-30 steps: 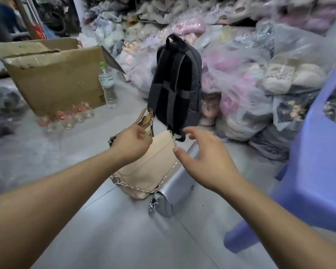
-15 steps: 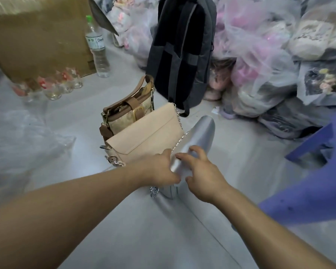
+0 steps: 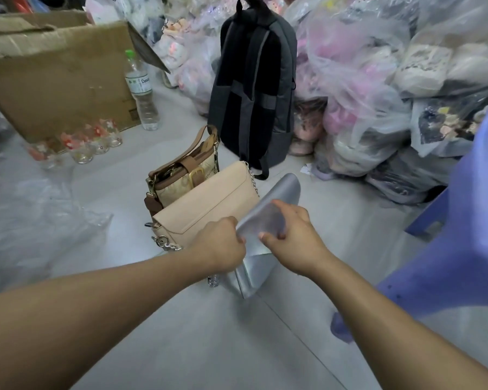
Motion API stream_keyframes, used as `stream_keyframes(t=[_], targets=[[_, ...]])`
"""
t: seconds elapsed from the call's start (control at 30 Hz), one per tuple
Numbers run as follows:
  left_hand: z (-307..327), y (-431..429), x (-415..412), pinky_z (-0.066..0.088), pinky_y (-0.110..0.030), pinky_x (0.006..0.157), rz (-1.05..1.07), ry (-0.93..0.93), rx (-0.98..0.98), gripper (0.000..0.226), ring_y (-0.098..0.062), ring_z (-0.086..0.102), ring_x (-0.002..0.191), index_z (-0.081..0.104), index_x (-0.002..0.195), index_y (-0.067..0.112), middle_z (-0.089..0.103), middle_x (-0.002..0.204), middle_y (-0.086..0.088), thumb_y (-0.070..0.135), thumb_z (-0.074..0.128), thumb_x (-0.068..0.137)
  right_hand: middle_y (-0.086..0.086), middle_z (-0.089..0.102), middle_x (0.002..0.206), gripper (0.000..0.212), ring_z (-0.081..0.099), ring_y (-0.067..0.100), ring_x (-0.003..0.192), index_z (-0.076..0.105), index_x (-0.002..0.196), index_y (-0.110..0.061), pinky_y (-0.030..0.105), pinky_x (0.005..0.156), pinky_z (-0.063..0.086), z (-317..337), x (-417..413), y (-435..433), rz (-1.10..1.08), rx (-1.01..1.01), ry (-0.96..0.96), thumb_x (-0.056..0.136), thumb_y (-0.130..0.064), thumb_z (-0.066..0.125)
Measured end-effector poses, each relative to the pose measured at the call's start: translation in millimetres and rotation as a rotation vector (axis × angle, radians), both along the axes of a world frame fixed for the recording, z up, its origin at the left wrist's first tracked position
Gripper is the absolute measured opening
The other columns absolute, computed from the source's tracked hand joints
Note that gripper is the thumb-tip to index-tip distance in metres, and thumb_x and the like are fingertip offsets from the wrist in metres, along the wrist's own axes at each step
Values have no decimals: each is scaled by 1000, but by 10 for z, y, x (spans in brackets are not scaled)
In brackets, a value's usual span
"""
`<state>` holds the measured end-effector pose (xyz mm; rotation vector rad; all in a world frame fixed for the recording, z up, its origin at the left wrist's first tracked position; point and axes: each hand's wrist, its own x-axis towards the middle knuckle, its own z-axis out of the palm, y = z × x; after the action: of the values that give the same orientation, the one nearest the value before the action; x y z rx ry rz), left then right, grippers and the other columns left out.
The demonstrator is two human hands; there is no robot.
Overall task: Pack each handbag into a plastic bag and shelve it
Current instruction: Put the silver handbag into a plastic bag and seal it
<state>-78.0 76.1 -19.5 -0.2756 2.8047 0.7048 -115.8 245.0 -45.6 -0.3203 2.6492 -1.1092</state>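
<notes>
Three handbags stand in a row on the grey floor. A silver handbag [image 3: 282,190] is nearest, and both hands grip its upper edge: my left hand [image 3: 220,243] from the left, my right hand [image 3: 290,235] from the right. The silver bag looks tilted, with a chain at its lower corner. Right behind it leans a beige flap handbag [image 3: 209,206] with a silver chain. A tan and brown handbag [image 3: 181,175] with a gold buckle stands behind that. Clear plastic bags [image 3: 40,220] lie crumpled on the floor at the left.
A black backpack [image 3: 254,88] stands upright behind the handbags. A cardboard box [image 3: 59,80], a water bottle [image 3: 143,91] and several small glasses [image 3: 82,144] are at the back left. Bagged goods [image 3: 378,80] pile up at the right. A purple plastic stool [image 3: 468,235] stands close on the right.
Both hands came down from the beige handbag onto the silver handbag and closed on its top edge. The silver bag has since tipped up a little. The camera has moved closer.
</notes>
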Motion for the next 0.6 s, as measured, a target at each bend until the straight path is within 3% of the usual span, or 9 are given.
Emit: stream_keyframes(t=[0.17, 0.3, 0.37, 0.53, 0.6], targets=[[591, -31, 165, 54, -38, 78, -20, 113, -75, 12, -34, 63, 95, 58, 101, 20, 66, 98, -9, 31, 54, 97, -3, 12, 164, 114, 43, 26, 141, 0, 161, -39, 46, 111, 46, 317, -95, 80, -51, -144, -20, 81, -57, 78], [1188, -73, 251, 55, -41, 82, -38, 274, -146, 18, -29, 64, 94, 60, 112, 36, 68, 97, 2, 29, 55, 96, -1, -3, 169, 142, 20, 25, 155, -21, 157, -43, 37, 119, 31, 775, -179, 164, -79, -287, 14, 67, -60, 88], [1490, -82, 284, 57, -42, 78, -47, 331, -104, 21, -27, 64, 86, 60, 110, 42, 67, 92, 5, 27, 56, 96, -3, -10, 170, 149, 10, 20, 157, -28, 152, -48, 39, 121, 24, 1051, -229, 245, -89, -344, 65, 62, -61, 90], [2108, 33, 288, 50, -34, 74, -142, 487, -51, 11, -21, 60, 78, 68, 95, 20, 59, 87, -1, 16, 58, 99, -9, -9, 171, 148, 1, 16, 158, -19, 151, -56, 47, 127, 17, 1716, -327, 563, -134, -425, 278, 51, -77, 87], [2295, 127, 302, 48, -30, 75, -172, 557, -12, 12, -17, 60, 82, 69, 95, 19, 62, 92, 1, 14, 60, 98, -8, -4, 169, 142, 7, 15, 157, -11, 153, -56, 36, 122, 20, 1954, -308, 700, -152, -454, 348, 53, -72, 89]])
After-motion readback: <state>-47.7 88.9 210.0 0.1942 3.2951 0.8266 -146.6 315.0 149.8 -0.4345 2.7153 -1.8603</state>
